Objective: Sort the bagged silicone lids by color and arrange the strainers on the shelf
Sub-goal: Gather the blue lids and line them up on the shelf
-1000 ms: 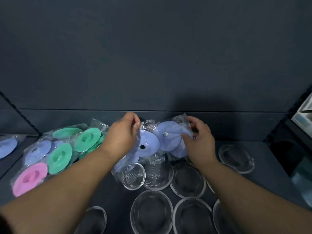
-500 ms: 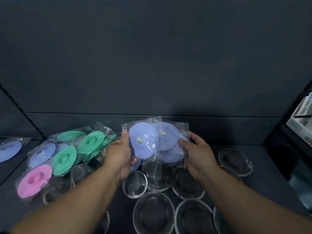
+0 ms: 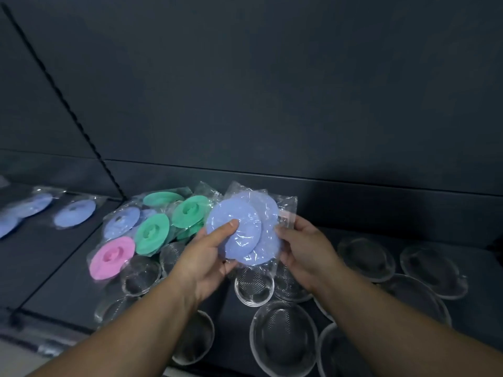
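Note:
Both hands hold a small stack of bagged blue silicone lids [image 3: 246,235] above the dark shelf [image 3: 54,268]. My left hand [image 3: 206,257] grips the stack from the left, thumb pressed on the front lid. My right hand [image 3: 302,246] pinches the bags' right edge. To the left lies a pile of bagged lids: green lids [image 3: 152,236], one pink lid [image 3: 111,257] and one blue lid [image 3: 121,223]. Clear-rimmed mesh strainers [image 3: 254,284] lie scattered on the shelf under and around my hands.
Further bagged blue lids [image 3: 74,213] lie on the neighbouring shelf section at far left, beyond a dark divider rail [image 3: 68,104]. More strainers [image 3: 432,265] spread to the right. A dark back wall [image 3: 272,91] closes the shelf behind.
The stack of blue lids has been lifted off the shelf and gathered between both hands, drawn nearer to me. My view has swung right, showing more of the left shelf section.

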